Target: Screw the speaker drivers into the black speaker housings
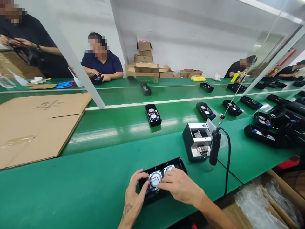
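Resting at the lower centre of the frame, one black speaker housing (pixel 178 166) lies flat, open side up, on the green desk (pixel 59 197), set close to the near edge, probably so that both hands reach it without stretching. Inside sit two round metal-faced speaker drivers: the near driver (pixel 154 180), under the hands, and the far driver (pixel 169 169), just beside it and partly covered. A thin red wire (pixel 152 180) crosses the near driver's face. The left hand (pixel 133 194) has a clenched grip around the near driver's edge, apparently steadying it against the housing. The right hand (pixel 179 186) reaches in from the other side, its fingers (pixel 164 181) lying on the same driver; whether that grip is clenched or only pressing cannot be told. To the right stand a small grey-and-white bench machine (pixel 196 140), its cover open, and an electric screwdriver (pixel 215 148) hanging on a cord, seemingly suspended to stay within reach. Further up, more black housings (pixel 152 115) sit well apart along the desk, the spacing perhaps keeping their contents separate. A flattened cardboard sheet (pixel 40 127) lies at left. Across the desk, upper left of centre, a co-worker (pixel 101 58) has both hands at another housing (pixel 96 79), and stacked cardboard boxes (pixel 143 62) stand against the far wall.
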`<state>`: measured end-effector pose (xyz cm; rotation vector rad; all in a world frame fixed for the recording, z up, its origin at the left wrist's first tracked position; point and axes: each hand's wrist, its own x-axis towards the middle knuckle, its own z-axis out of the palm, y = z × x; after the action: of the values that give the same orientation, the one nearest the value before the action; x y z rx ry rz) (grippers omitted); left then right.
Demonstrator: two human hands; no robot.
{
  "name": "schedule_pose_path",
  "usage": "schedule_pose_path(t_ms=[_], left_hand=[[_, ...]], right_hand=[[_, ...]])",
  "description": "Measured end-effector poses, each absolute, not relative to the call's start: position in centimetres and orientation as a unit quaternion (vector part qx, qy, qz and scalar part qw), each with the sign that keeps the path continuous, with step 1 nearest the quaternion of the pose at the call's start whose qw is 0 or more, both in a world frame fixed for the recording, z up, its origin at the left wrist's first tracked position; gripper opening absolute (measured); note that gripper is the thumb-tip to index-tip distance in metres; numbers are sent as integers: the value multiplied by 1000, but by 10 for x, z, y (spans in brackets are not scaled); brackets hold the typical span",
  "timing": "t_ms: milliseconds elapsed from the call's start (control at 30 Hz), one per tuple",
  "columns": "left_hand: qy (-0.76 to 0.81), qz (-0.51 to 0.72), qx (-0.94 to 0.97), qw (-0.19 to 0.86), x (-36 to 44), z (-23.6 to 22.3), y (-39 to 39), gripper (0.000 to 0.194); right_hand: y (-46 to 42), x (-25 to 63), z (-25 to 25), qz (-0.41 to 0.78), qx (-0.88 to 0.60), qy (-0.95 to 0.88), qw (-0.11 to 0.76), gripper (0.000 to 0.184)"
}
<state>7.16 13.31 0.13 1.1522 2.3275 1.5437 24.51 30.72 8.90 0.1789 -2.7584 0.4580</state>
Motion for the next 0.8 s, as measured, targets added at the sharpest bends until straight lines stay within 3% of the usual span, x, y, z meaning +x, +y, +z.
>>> schedule_pose_path(t_ms=[167, 300, 667, 800], left_hand=[[746, 366, 557, 7, 81, 31, 120, 17], [720, 284, 627, -88, 88, 37, 118, 27], [699, 245, 666, -86, 83, 13, 132, 41], [692, 237, 676, -90, 85, 14, 134, 44]], right_hand=[[300, 241, 105, 47, 41, -997, 44, 13], [294, 233, 108, 19, 43, -998, -37, 7], [294, 229, 99, 15, 82, -993, -82, 16], [307, 236, 103, 103, 108, -982, -116, 20]])
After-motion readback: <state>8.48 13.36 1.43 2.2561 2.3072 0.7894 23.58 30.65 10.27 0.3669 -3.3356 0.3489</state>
